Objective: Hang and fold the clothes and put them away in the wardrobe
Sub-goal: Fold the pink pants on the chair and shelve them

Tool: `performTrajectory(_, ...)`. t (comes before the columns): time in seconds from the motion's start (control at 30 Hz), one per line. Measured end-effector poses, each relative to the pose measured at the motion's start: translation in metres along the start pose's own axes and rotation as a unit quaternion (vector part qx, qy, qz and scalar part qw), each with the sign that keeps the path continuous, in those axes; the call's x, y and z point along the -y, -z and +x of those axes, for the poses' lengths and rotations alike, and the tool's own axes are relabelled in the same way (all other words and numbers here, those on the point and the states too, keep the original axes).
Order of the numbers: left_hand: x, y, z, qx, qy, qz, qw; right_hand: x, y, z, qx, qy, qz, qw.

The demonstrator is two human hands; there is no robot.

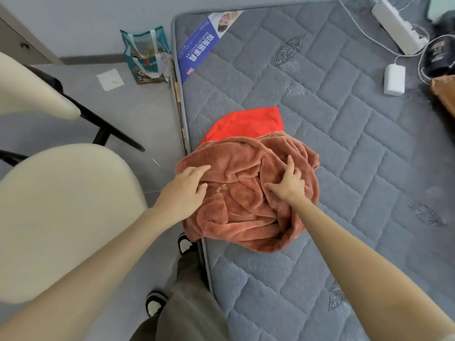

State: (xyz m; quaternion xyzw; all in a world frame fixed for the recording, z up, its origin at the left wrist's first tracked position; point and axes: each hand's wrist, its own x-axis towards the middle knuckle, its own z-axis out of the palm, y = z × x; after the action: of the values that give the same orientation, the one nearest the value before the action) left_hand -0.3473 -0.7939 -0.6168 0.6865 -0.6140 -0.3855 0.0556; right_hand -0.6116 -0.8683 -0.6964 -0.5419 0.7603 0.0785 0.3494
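A crumpled rust-brown plush garment (246, 198) lies in a heap at the left edge of the grey quilted mattress (344, 148). Beneath its far side a bright red garment (248, 124) sticks out. My left hand (187, 188) rests on the heap's left side, its fingers fairly straight on the fabric. On the middle of the heap my right hand (288, 185) lies with spread fingers pressing into the folds. No wardrobe is in view.
Cream chair seats (64, 217) with black legs stand close on the left. A teal bag (145, 55) and a paper sit on the floor beyond. A white power strip (398, 28), a white adapter (394, 80) and cables lie at the mattress's far right.
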Motion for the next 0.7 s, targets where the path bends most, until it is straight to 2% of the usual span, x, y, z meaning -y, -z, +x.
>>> performTrajectory(0.1, -0.001, 0.000, 0.000, 0.000, -0.003, -0.001, 1.000, 0.000, -0.004, -0.001, -0.016, 0.002, -0.033, 0.999)
performTrajectory(0.17, -0.004, 0.003, -0.004, -0.001, -0.004, -0.004, 1.000, 0.003, -0.005, -0.008, 0.004, 0.031, -0.026, 0.999)
performTrajectory(0.23, -0.008, 0.007, -0.010, 0.000, -0.009, -0.008, 1.000, 0.011, -0.001, -0.024, 0.009, 0.068, 0.025, 0.997)
performTrajectory(0.33, -0.013, 0.023, -0.024, -0.018, -0.009, -0.030, 0.999, 0.036, 0.018, -0.066, -0.053, 0.128, 0.142, 0.980)
performTrajectory(0.43, -0.021, 0.047, -0.043, -0.046, -0.015, -0.041, 0.998, 0.065, 0.046, -0.112, -0.104, 0.213, 0.202, 0.950)
performTrajectory(0.53, -0.025, 0.079, -0.069, -0.081, -0.027, -0.053, 0.995, 0.094, 0.073, -0.154, -0.094, 0.330, 0.238, 0.909)
performTrajectory(0.7, -0.021, 0.143, -0.128, -0.178, -0.057, -0.068, 0.980, 0.151, 0.116, -0.227, -0.028, 0.521, 0.216, 0.826)
